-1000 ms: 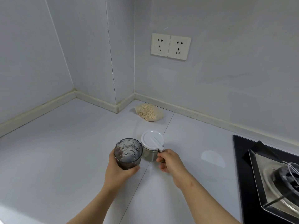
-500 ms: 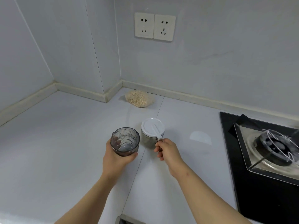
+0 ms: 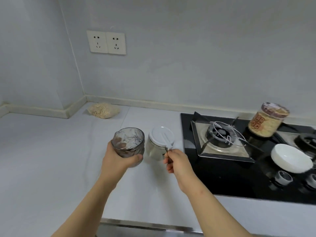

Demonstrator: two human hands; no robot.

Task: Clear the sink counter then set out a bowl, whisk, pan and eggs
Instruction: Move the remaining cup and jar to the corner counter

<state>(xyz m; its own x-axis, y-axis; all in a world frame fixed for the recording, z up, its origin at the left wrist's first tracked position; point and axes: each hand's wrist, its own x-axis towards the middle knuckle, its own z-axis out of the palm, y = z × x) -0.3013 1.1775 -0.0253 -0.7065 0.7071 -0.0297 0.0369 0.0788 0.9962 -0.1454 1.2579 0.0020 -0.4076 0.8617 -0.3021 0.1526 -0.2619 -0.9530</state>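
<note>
The left hand (image 3: 118, 159) is wrapped around a textured glass (image 3: 128, 141), with the thumb on the near side and the fingers curled round the lower wall. The glass is upright, its mouth facing up, and its inside is smeared white. The right hand (image 3: 177, 161) has its fingers closed tight, pinching the thin wire clasp at the front of a small jar (image 3: 160, 142) with a white lid. This jar stands upright on the counter (image 3: 51, 159), just beside the glass.

The whisk (image 3: 227, 134) lies on its side across the left burner of the black stove (image 3: 222, 177). Its wire loops sit over the burner and its long axis runs roughly left to right. Its handle end is hard to make out. The white bowl (image 3: 290, 158) sits mouth up at the front of the stove, near the knobs. A printed jar (image 3: 266, 122) stands farther back on the stove. A bag of oats (image 3: 103, 110) lies in the corner of the counter against the wall.
</note>
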